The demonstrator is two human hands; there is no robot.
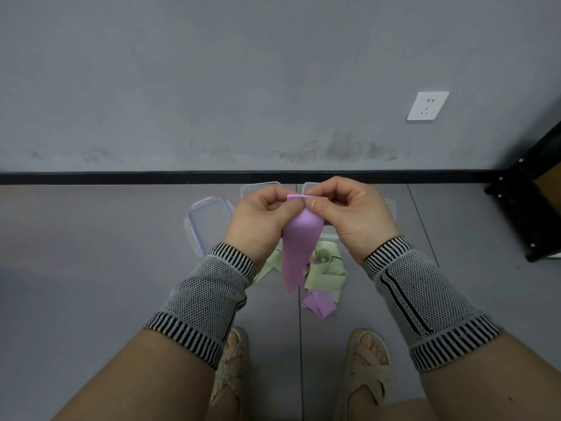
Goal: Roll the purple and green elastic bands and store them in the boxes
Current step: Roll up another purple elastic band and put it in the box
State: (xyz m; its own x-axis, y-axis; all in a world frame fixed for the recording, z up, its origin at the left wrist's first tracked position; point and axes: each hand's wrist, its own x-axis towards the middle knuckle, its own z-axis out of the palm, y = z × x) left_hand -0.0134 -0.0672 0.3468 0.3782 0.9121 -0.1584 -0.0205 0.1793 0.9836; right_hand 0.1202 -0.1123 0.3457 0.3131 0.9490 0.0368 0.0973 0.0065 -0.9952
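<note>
Left hand (pixel 263 218) and right hand (pixel 349 211) pinching purple band (pixel 299 244) top edge to start rolling, above green band (pixel 326 273), before clear boxes (pixel 209 221).

a bare indoor room, more like an office or plain workspace than a home: a flat grey painted wall (pixel 243 71) with scuff marks low down meets a smooth grey tiled floor (pixel 91 253) along a black baseboard strip (pixel 121 177). a white square wall socket (pixel 427 105) sits on the wall, and a black metal furniture frame (pixel 528 208) stands in the right corner.
</note>
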